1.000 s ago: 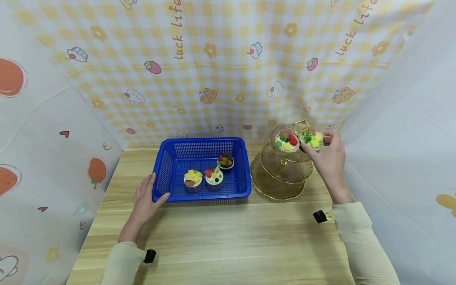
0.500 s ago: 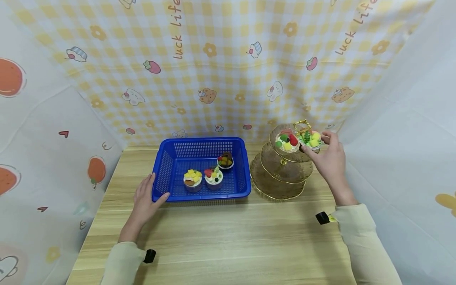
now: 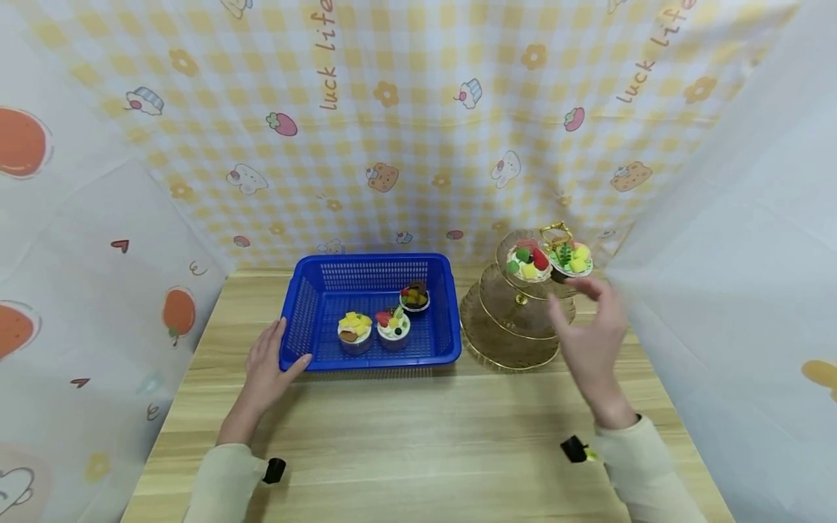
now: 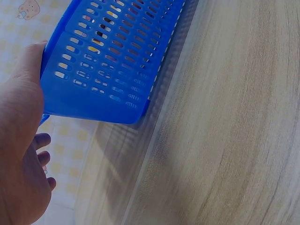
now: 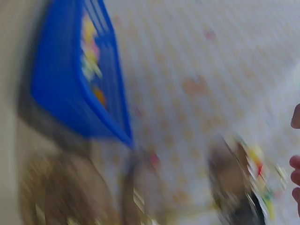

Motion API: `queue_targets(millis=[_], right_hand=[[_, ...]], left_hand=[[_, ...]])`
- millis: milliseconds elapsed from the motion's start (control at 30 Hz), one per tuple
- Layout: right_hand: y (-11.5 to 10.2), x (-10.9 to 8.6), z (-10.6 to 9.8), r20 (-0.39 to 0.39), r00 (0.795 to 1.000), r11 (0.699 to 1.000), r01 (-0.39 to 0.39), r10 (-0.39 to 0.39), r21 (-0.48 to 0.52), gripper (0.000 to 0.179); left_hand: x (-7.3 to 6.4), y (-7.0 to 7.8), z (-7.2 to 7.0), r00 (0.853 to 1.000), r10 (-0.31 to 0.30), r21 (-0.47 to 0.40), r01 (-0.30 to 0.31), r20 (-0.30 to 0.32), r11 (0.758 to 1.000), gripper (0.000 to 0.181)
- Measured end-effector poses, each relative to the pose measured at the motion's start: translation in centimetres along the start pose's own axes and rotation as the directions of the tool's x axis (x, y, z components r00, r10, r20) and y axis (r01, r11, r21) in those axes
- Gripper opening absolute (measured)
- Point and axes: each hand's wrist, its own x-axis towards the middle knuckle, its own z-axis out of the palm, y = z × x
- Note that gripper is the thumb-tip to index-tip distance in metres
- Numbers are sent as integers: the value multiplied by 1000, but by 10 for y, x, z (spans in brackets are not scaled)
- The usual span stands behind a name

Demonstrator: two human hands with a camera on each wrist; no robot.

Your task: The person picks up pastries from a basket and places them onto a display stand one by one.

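My left hand [image 3: 264,363] rests at the front left corner of the blue plastic basket [image 3: 370,361], its thumb at the rim in the left wrist view. In the basket stand a cupcake with yellow cubes [image 3: 354,330], a cupcake with strawberry pieces [image 3: 393,327] and a dark cupcake [image 3: 414,298]. My right hand [image 3: 593,338], blurred and holding nothing, is in front of the gold-rimmed three-tier stand [image 3: 519,349]. On the top tier sit a fruit cupcake with a red strawberry [image 3: 528,263] and one with a green leaf and yellow cubes [image 3: 571,259], side by side.
The wooden table [image 3: 418,436] extends in front of the basket and stand. A yellow checked cloth [image 3: 418,131] hangs behind them, with pale printed cloth [image 3: 739,290] along both sides. A gold handle [image 3: 556,232] rises from the stand's top.
My right hand has let go of the leaf-topped cupcake, which now stands on the top tier, and has drawn back toward me. My left hand and the basket have stayed put.
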Motion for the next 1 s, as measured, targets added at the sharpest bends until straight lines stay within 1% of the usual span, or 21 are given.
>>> queue_targets(millis=[67, 133, 167, 200, 233, 267, 300, 333, 400, 500, 533, 567, 633, 700, 733, 767, 833, 867, 900, 933, 1000], right_hand=[[-9, -15, 15, 75, 993, 995, 88, -92, 47, 36], [-19, -26, 30, 193, 970, 988, 135, -147, 71, 36], [-23, -29, 39, 264, 952, 988, 141, -155, 69, 37], [-28, -31, 47, 341, 927, 988, 142, -155, 64, 39], [-32, -30, 56, 422, 895, 990, 135, -144, 51, 41], [-35, -29, 66, 499, 858, 992, 126, -124, 29, 44], [-38, -25, 76, 576, 812, 993, 117, -96, 1, 47], [-40, -21, 86, 650, 758, 994, 103, -60, -29, 51], [-42, -10, 109, 771, 637, 993, 91, 2, -78, 58], [-38, 4, 144, 887, 455, 983, 108, 84, -148, 69], [-36, 8, 156, 910, 401, 980, 113, 108, -166, 73], [-33, 12, 166, 927, 352, 974, 126, 133, -187, 76], [-28, 18, 186, 943, 269, 963, 130, 195, -237, 82], [-25, 23, 201, 946, 204, 951, 127, 253, -282, 83], [-24, 25, 208, 944, 177, 946, 120, 279, -302, 81], [-23, 26, 214, 941, 155, 940, 117, 301, -320, 73], [-23, 29, 224, 934, 119, 929, 118, 337, -350, 48], [-23, 29, 228, 929, 106, 923, 120, 354, -365, 35], [-23, 30, 232, 922, 94, 916, 117, 374, -384, 26], [-23, 31, 235, 912, 87, 906, 114, 400, -408, 24], [-24, 32, 240, 891, 81, 884, 114, 447, -454, 31]], left_hand=[[0, 0, 0, 1000, 0, 5, 0, 2, 1000, 95], [1, 1, 0, 1000, -1, 3, 1, 5, 1000, 95], [1, 1, 0, 1000, -1, 3, 1, 5, 1000, 94], [1, 1, 1, 1000, -3, 3, 3, 8, 1000, 95], [1, 1, 1, 1000, -3, 4, 3, 10, 1000, 95], [1, 2, 1, 1000, -3, 2, 3, 11, 1000, 95], [0, 2, 0, 1000, -5, 1, 5, 12, 1000, 95], [0, 2, 0, 1000, -4, 1, 4, 12, 1000, 95], [0, 1, 0, 1000, -6, 0, 6, 13, 1000, 95], [0, 1, -1, 1000, -8, -1, 8, 15, 1000, 95], [0, 1, -1, 1000, -6, 0, 6, 13, 1000, 95], [0, 1, -1, 1000, -5, 3, 5, 13, 1000, 95], [0, 1, -1, 1000, -3, 6, 3, 14, 1000, 95], [0, 1, -2, 1000, -1, 8, 0, 11, 1000, 94], [0, 1, -2, 1000, 0, 10, 0, 11, 1000, 94], [0, 1, -2, 1000, -2, 10, 2, 15, 1000, 94], [0, 2, -1, 1000, -4, 7, 4, 17, 1000, 94], [0, 2, -1, 1000, -3, 7, 3, 13, 1000, 94], [0, 2, -1, 1000, -1, 6, 1, 12, 1000, 94], [0, 2, -1, 1000, 0, 5, 0, 10, 1000, 94], [0, 2, -1, 1000, 7, 2, -7, 2, 1000, 94]])
